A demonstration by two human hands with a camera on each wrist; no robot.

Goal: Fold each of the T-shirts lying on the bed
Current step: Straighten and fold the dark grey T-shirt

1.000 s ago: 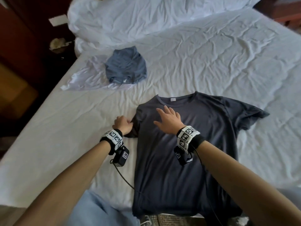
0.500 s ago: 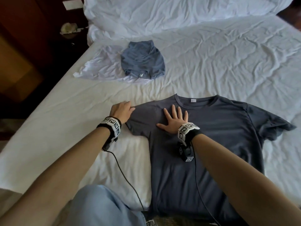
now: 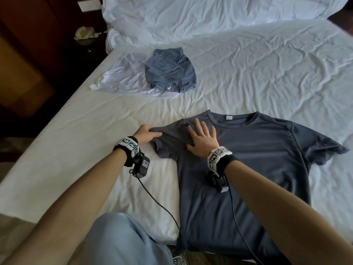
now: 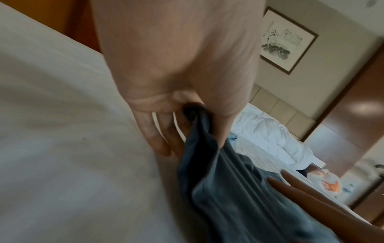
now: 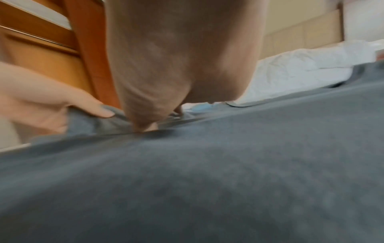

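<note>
A dark grey T-shirt (image 3: 248, 169) lies face up on the white bed (image 3: 267, 73), collar toward the pillows, hem at the near edge. My left hand (image 3: 148, 133) pinches the edge of its left sleeve (image 3: 164, 148); in the left wrist view the thumb and fingers of that hand (image 4: 193, 115) hold a fold of grey cloth (image 4: 218, 180). My right hand (image 3: 202, 138) lies flat with spread fingers on the shirt's left shoulder, pressing it down. A folded blue-grey T-shirt (image 3: 170, 70) sits farther back on a white T-shirt (image 3: 124, 77).
Pillows and a bunched duvet (image 3: 191, 16) fill the head of the bed. A dark nightstand (image 3: 84, 35) with small items stands to the left, past the bed's left edge. My knee in light jeans (image 3: 118, 240) is at the near edge. Cables (image 3: 158, 203) trail from both wrists.
My left hand has pulled the left sleeve outward and flatter, away from the shirt's body. The right hand has stayed flat on the left shoulder. The head view has shifted slightly.
</note>
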